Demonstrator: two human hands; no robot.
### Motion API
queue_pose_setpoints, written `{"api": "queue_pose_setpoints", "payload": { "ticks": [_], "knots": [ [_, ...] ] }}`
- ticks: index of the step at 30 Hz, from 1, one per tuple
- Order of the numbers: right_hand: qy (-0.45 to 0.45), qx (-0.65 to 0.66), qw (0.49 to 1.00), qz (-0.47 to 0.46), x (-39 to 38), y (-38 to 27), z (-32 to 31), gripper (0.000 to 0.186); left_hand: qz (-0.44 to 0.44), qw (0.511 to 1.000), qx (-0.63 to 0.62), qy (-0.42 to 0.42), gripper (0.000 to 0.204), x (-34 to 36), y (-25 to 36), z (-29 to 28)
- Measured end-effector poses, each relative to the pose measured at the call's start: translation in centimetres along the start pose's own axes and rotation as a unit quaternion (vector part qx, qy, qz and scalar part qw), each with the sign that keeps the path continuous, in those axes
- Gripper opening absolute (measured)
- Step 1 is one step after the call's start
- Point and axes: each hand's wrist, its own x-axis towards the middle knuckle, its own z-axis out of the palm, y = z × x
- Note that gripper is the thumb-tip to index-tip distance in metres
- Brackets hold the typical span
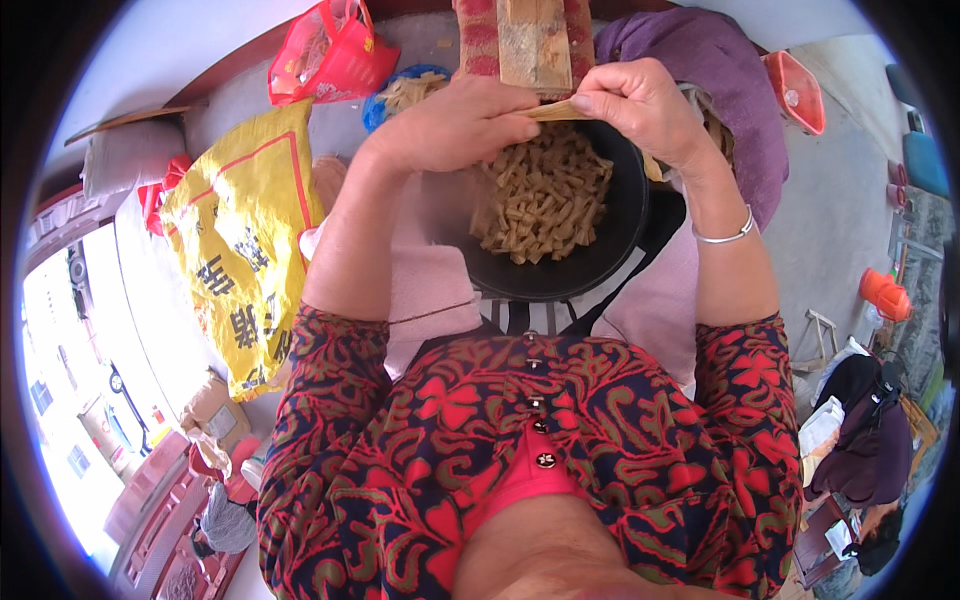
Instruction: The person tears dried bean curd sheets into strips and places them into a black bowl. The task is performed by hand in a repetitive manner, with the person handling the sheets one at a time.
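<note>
A black bowl (622, 232) full of short tan strips (545, 195) rests on my lap, on a pink cloth (430, 290). Both hands are raised over its far rim. My left hand (455, 125) and my right hand (640, 105) pinch the two ends of one long flat tan strip (553, 111) between them. A silver bangle (728, 236) circles my right wrist.
A yellow printed sack (245, 240) lies to the left. Beyond the bowl stand a wooden block on a red brick (530, 40), a blue dish of tan pieces (405, 92), a red plastic bag (330, 50) and a purple cloth (700, 60). Orange containers (885, 293) sit right.
</note>
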Motion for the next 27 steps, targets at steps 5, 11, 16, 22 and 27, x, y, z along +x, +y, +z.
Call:
{"api": "queue_pose_setpoints", "payload": {
  "ticks": [5,11,16,22,27],
  "knots": [
    [0.059,-0.081,0.994,-0.04,2.1,1.6,-0.4,0.023,0.026,0.974,0.092,0.204,0.026,1.7,-3.7,0.6],
    [0.168,-0.213,0.962,-0.023,5.8,4.4,0.3,0.024,-0.059,0.916,0.179,0.354,0.029,4.3,-5.1,0.2],
    [0.154,-0.382,0.911,-0.007,5.3,5.1,-0.2,0.024,-0.143,0.955,0.183,0.185,0.037,2.0,-2.5,-0.2],
    [0.05,0.354,0.913,0.198,2.4,-0.6,3.6,0.027,-0.073,0.93,-0.137,0.333,0.044,2.6,1.1,5.3],
    [-0.087,0.493,0.849,0.168,2.1,-1.8,4.1,0.029,0.061,0.758,-0.538,0.363,0.047,3.4,-0.5,4.3]
  ]
}}
